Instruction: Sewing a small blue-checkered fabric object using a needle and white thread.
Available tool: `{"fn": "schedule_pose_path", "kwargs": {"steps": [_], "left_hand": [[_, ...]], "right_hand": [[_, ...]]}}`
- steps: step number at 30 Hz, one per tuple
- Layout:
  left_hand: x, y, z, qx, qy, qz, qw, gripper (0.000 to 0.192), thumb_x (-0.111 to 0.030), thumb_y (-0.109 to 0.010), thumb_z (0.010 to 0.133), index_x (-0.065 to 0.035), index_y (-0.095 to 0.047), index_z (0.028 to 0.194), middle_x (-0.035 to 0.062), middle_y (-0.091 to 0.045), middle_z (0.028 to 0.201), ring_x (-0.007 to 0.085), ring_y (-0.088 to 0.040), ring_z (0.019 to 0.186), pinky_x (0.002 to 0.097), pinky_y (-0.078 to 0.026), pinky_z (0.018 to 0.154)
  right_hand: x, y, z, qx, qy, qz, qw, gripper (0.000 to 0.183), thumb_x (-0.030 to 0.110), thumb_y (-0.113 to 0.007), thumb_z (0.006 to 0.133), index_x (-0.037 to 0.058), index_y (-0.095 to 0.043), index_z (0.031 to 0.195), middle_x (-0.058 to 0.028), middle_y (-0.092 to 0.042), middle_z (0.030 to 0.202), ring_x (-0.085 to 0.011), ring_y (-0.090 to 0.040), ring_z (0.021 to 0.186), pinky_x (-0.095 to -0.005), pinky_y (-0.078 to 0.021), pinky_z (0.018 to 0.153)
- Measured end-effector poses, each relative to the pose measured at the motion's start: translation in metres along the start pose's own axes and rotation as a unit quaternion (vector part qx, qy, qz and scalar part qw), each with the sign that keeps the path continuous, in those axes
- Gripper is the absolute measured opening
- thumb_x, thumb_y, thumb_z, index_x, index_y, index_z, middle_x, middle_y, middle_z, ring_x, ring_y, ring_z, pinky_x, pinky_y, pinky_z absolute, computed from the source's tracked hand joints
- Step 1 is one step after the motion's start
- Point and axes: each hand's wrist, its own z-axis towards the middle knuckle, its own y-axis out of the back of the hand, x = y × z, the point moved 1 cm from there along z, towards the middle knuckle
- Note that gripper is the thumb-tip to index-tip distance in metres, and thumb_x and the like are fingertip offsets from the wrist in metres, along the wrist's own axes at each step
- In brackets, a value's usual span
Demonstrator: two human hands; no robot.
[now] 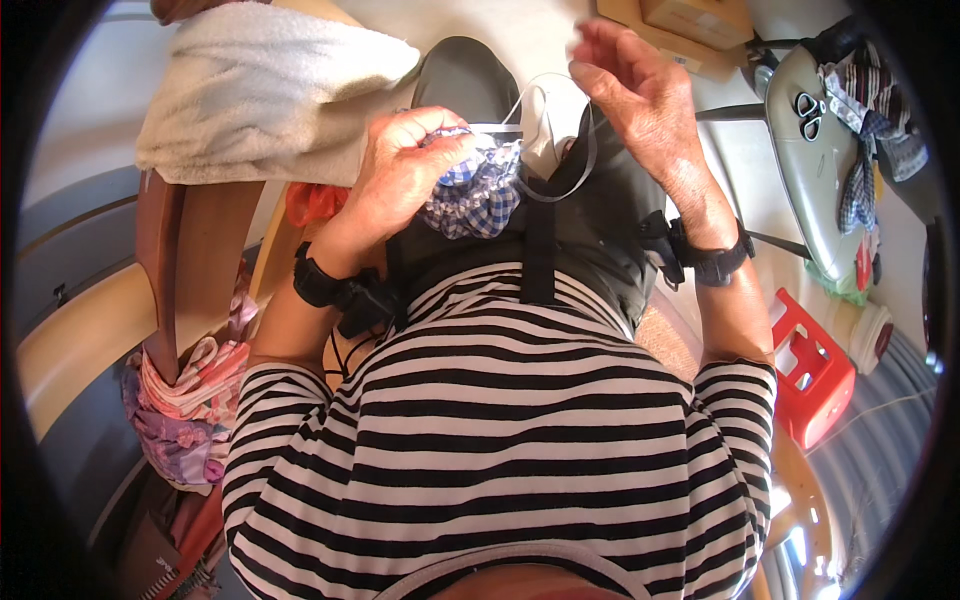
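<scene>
Over my lap, my left hand [416, 154] pinches a gathered piece of blue-and-white gingham fabric [480, 202] with ruffled, puckered edges. A narrow white elastic or ribbon [594, 154] runs from the fabric and loops out to the right over my dark trousers. My right hand [626, 86] is raised at the upper right near the top of that loop, its fingers curled and slightly blurred. Whether a thread or the band lies between those fingertips cannot be told. A white item [544, 120] shows between my knees, beyond the fabric.
A white towel [255, 97] covers a wooden furniture piece at the left. To the right stand a grey ironing-board-like surface [802, 165] holding black-handled scissors [810, 116] and cloths, and a red plastic stool [814, 367]. Cardboard boxes [697, 22] lie at the top; bundled clothes [187, 405] hang lower left.
</scene>
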Motion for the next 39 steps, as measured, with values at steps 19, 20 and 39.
{"fn": "schedule_pose_path", "kwargs": {"steps": [19, 20, 39], "left_hand": [[-0.017, -0.022, -0.009, 0.0, -0.22, 0.104, 0.97, 0.006, -0.001, -0.055, 0.079, 0.0036, -0.056, 0.076, 0.0132, -0.057, 0.07, 0.025, -0.057, 0.065, 0.0331, -0.045, 0.059], [-0.01, -0.025, -0.007, -0.003, -0.234, 0.108, 0.966, 0.005, -0.001, -0.054, 0.078, 0.0036, -0.055, 0.077, 0.0154, -0.056, 0.072, 0.0318, -0.056, 0.067, 0.0365, -0.045, 0.06], [0.013, 0.001, 0.015, -0.134, -0.315, 0.271, 0.9, 0.005, 0.005, -0.058, 0.079, 0.0015, -0.055, 0.079, 0.0158, -0.055, 0.072, 0.0336, -0.055, 0.061, 0.0374, -0.044, 0.054]], "right_hand": [[0.022, -0.049, -0.04, -0.022, 0.477, -0.111, 0.872, 0.019, -0.01, -0.063, 0.065, -0.0014, -0.059, 0.081, -0.0126, -0.055, 0.074, -0.028, -0.053, 0.067, -0.0365, -0.0459, 0.063], [0.025, -0.047, -0.04, -0.026, 0.497, -0.116, 0.859, 0.016, -0.006, -0.062, 0.068, -0.0005, -0.058, 0.083, -0.0117, -0.054, 0.076, -0.0276, -0.052, 0.067, -0.0373, -0.0461, 0.062], [0.054, 0.184, -0.13, -0.343, 0.173, 0.249, 0.889, 0.009, 0.001, -0.042, 0.091, -0.0027, -0.045, 0.084, -0.0014, -0.038, 0.068, -0.0065, -0.03, 0.052, -0.0203, -0.0277, 0.048]]}}
